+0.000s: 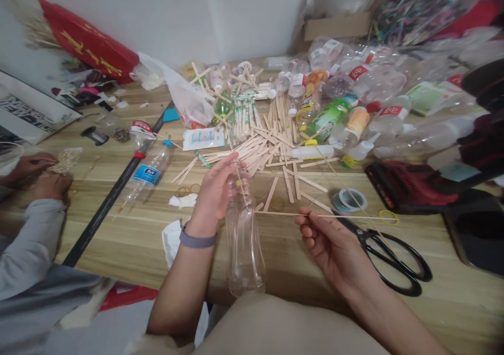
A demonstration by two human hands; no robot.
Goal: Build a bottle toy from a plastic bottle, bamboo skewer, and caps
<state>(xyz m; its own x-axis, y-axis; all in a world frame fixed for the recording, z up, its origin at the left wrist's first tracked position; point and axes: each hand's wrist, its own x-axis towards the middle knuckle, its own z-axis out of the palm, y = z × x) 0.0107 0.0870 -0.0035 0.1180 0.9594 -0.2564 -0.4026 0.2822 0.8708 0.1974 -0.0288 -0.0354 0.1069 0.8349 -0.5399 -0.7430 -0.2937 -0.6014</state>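
My left hand (pixel 213 195) is closed around the neck of a clear plastic bottle (pixel 244 255), which stands upright at the table's front edge, close to my body. A thin stick runs down inside the bottle's neck. Between thumb and fingers, my right hand (pixel 333 244) pinches a thin wooden skewer (pixel 281 213). It lies nearly level, and its left end meets the bottle's side just below the neck. A yellow rubber band (pixel 389 217) is near the skewer's right end; whether they touch I cannot tell. Black-handled scissors (pixel 394 255) lie beside my right hand.
Loose wooden craft sticks (pixel 255 147) are heaped ahead. Several empty bottles (pixel 358 103) pile up at the back right. A wire spool (pixel 349 200) and a red-black power tool (pixel 409 187) lie right. Another bottle (pixel 147 171) is left, where another person's hands (pixel 47 179) work.
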